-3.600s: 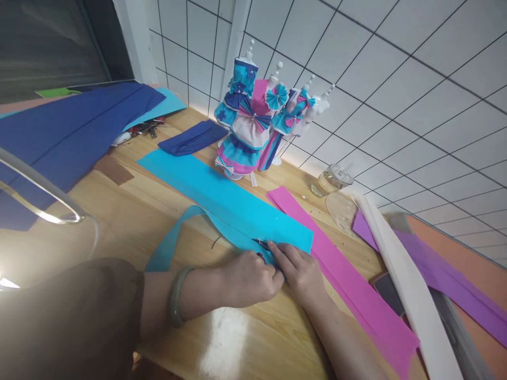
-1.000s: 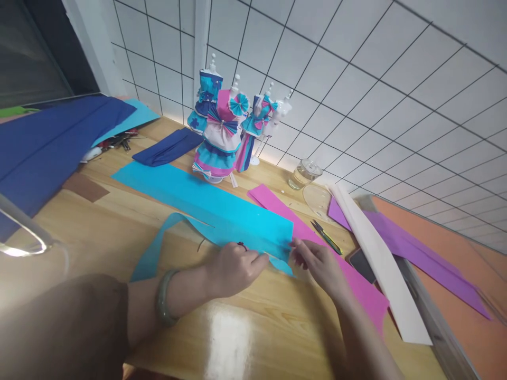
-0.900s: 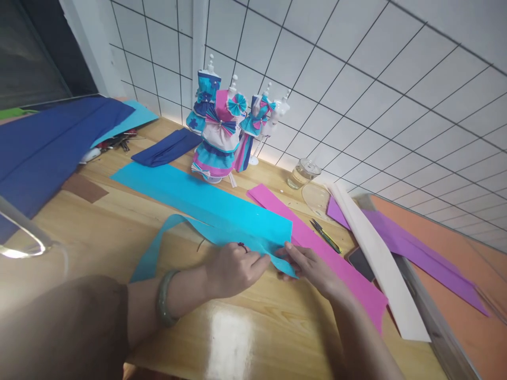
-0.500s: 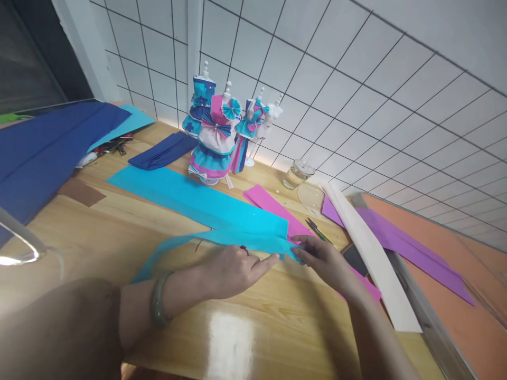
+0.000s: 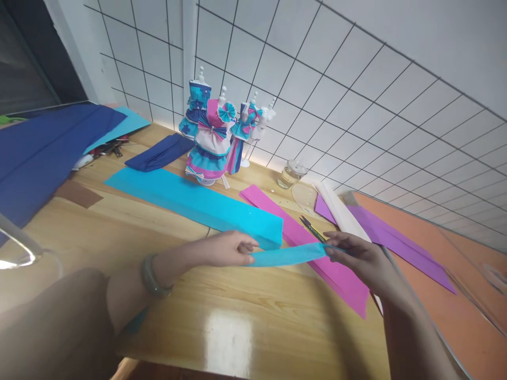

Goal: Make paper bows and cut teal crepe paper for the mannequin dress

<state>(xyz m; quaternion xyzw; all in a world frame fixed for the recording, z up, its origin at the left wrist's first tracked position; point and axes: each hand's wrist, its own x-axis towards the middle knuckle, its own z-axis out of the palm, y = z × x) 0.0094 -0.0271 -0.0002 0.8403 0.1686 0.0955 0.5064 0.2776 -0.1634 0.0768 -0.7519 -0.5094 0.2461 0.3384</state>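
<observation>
A narrow light-blue strip of crepe paper (image 5: 289, 257) stretches between my two hands, just above the table. My left hand (image 5: 229, 249) pinches it near the middle of the view, and its tail comes out below my left forearm. At the strip's right end my right hand (image 5: 356, 258) grips it between thumb and fingers. Behind the strip lies a wide folded piece of bright blue paper (image 5: 198, 203). A pink folded length of paper (image 5: 340, 279) runs under the strip's right part, beside a pair of dark slim tools (image 5: 312, 228).
Small dress forms in paper dresses (image 5: 212, 140) stand near the tiled wall. A glass of liquid (image 5: 292, 174) is to their right. Dark blue paper (image 5: 59, 142) covers the left. White paper (image 5: 340, 208) and purple paper (image 5: 400, 243) lie at the right edge.
My right hand has moved right with the strip's end, and my left hand has gone from a pointing pose to pinching the strip. The strip now hangs taut between them.
</observation>
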